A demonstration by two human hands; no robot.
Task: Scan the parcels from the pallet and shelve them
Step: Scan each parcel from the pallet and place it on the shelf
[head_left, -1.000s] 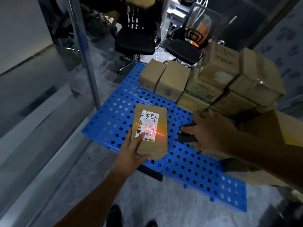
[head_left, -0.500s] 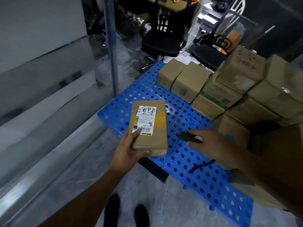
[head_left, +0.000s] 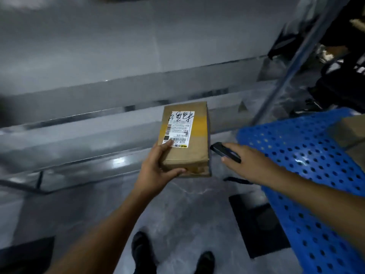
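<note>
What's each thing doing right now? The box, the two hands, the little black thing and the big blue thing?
Parcel: held up off the floor, label facing up.
Left hand: grips the parcel's near end.
Right hand: holds the barcode scanner.
Barcode scanner: beside the parcel, no red beam showing.
Blue pallet: lying flat on the floor.
</note>
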